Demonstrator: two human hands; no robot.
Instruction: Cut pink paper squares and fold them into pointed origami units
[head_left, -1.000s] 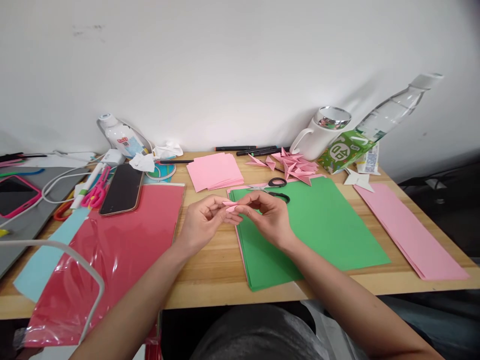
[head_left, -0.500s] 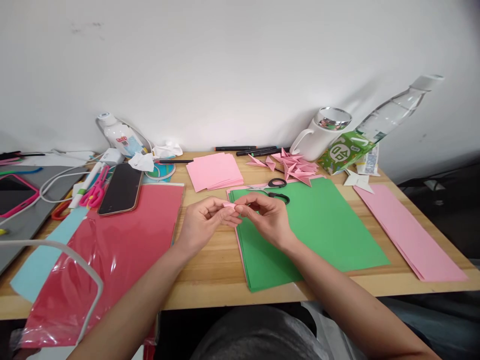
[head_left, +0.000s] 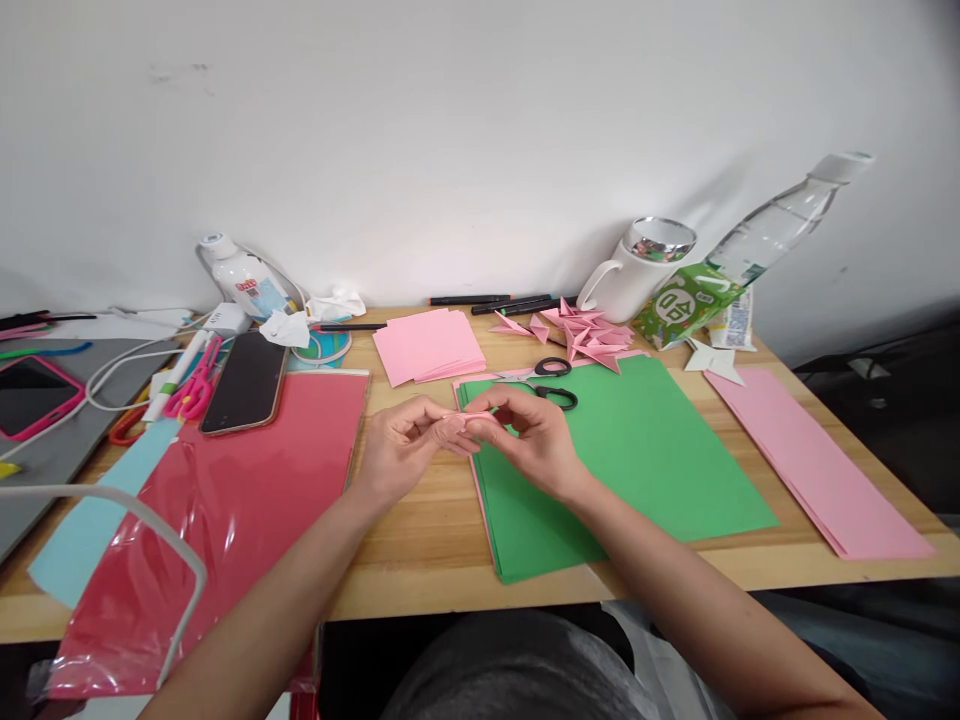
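A small folded piece of pink paper (head_left: 474, 415) is pinched between my two hands above the table's middle. My left hand (head_left: 405, 443) grips its left end with thumb and fingers, and my right hand (head_left: 532, 435) holds the right end. Fingers hide most of the paper. Beneath my right hand lies a stack of green paper (head_left: 637, 460), with black-handled scissors (head_left: 553, 382) at its far left corner. Behind my hands sits a pile of pink paper squares (head_left: 430, 343). Several folded pink paper pieces (head_left: 589, 332) are heaped to its right.
At the back right stand a white mug (head_left: 634, 270), a green packet (head_left: 684, 305) and a clear bottle (head_left: 787, 220). Pink paper strips (head_left: 817, 460) lie along the right. Red paper in plastic (head_left: 255, 500), a phone (head_left: 246, 383) and pink scissors (head_left: 196, 385) occupy the left.
My right thumb and fingers have shifted along the pink paper, which now shows as a longer, thin edge. Both hands stay in nearly the same place.
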